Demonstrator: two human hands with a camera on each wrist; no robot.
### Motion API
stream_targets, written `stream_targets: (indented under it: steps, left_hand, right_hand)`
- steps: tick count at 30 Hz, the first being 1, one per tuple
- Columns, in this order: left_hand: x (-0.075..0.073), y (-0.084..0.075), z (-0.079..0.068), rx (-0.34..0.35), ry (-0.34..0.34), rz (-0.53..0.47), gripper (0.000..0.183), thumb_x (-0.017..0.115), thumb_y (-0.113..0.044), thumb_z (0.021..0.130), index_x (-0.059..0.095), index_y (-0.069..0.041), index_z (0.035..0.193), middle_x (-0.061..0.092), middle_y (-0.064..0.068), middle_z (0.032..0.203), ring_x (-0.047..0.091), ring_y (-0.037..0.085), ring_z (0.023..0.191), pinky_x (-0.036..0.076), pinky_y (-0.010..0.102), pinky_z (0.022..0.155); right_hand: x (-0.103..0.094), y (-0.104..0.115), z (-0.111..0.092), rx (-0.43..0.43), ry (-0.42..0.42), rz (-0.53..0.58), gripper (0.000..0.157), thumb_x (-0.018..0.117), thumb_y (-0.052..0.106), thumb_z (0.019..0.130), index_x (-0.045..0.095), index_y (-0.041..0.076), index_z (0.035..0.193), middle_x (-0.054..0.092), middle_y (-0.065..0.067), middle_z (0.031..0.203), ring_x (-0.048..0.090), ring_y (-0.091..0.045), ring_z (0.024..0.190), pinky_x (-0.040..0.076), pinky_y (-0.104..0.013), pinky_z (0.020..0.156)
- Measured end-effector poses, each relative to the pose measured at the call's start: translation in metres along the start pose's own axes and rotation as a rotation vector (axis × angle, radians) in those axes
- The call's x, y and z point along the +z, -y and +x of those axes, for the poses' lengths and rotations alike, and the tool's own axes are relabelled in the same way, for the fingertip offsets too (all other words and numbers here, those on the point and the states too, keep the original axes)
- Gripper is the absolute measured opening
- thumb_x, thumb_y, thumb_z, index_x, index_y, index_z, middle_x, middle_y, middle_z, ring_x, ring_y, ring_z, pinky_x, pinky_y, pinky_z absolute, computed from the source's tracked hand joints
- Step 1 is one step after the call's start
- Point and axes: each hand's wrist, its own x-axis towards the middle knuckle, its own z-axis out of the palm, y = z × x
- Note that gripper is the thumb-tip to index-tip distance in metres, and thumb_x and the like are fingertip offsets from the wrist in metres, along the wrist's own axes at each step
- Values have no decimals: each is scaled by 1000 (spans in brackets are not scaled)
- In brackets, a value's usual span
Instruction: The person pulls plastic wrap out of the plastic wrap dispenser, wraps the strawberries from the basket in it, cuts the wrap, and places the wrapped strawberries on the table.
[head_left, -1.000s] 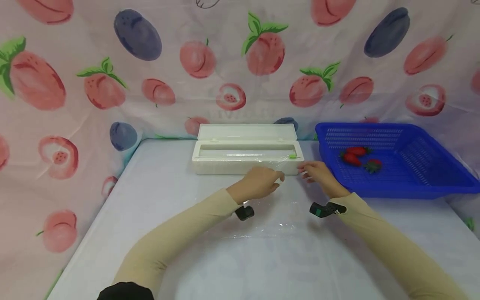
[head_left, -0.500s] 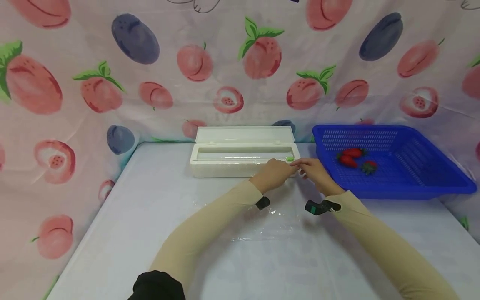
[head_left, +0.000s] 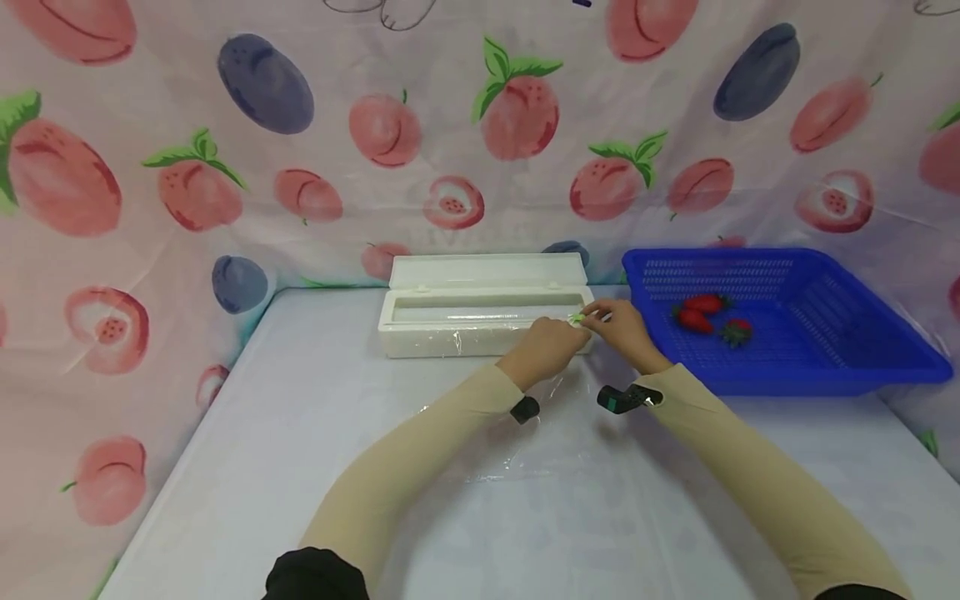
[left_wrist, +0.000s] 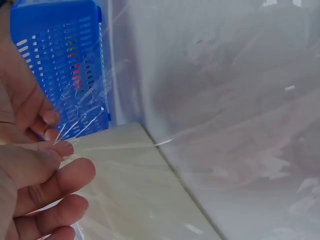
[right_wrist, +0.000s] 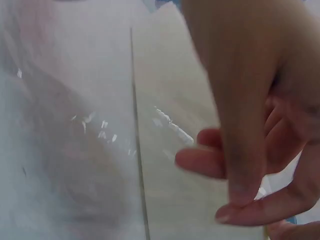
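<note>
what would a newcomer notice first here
Probably the big fruit-print backdrop behind the table, then the bright blue basket at right with three strawberries inside. By the right end of the open white box, the left hand, pinching clear film, is close to the right hand.

The place looks like a screened-off booth, with pale-pink fruit-printed sheeting [head_left: 435, 100] hanging along the far and left edges of a flat white table [head_left: 300, 400].

The left hand [head_left: 543, 348] has slid across the front of the cling-film dispenser [head_left: 420, 342], right up beside the right hand [head_left: 624, 332]. That one has shifted inward, its fingertips now at the green slider [head_left: 576, 318].
</note>
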Motion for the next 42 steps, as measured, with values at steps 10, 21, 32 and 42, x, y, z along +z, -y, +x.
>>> stream_targets:
  steps: [10, 21, 32, 42]
  left_hand:
    - [2, -3, -1, -21, -24, -56, 15, 54, -18, 94, 63, -22, 106, 70, -6, 85, 64, 9, 70, 51, 26, 56]
    - [9, -3, -5, -33, -54, -124, 15, 54, -20, 95, 64, -23, 104, 71, -8, 90, 67, 11, 76, 52, 28, 60]
    - [1, 0, -7, -53, -28, -175, 16, 56, -16, 92, 67, -22, 101, 71, -8, 91, 66, 12, 76, 51, 28, 60]
    - [-8, 2, -10, -56, 67, -198, 15, 56, -15, 92, 67, -21, 101, 70, -7, 96, 65, 12, 81, 52, 28, 63]
  right_hand:
    - [4, -5, 0, -5, -51, -59, 16, 58, 7, 91, 62, -6, 99, 55, -23, 97, 57, -35, 84, 46, -35, 66]
    - [13, -8, -6, 24, -174, 17, 14, 60, 2, 88, 64, -8, 98, 54, -23, 96, 63, -31, 73, 47, -22, 55]
    - [10, -7, -6, 81, -142, 26, 14, 50, -2, 92, 56, -11, 100, 52, -25, 102, 59, -29, 80, 42, -16, 56]
    - [9, -9, -5, 72, -124, -1, 15, 48, -2, 93, 57, -11, 101, 53, -25, 101, 59, -33, 84, 46, -23, 61]
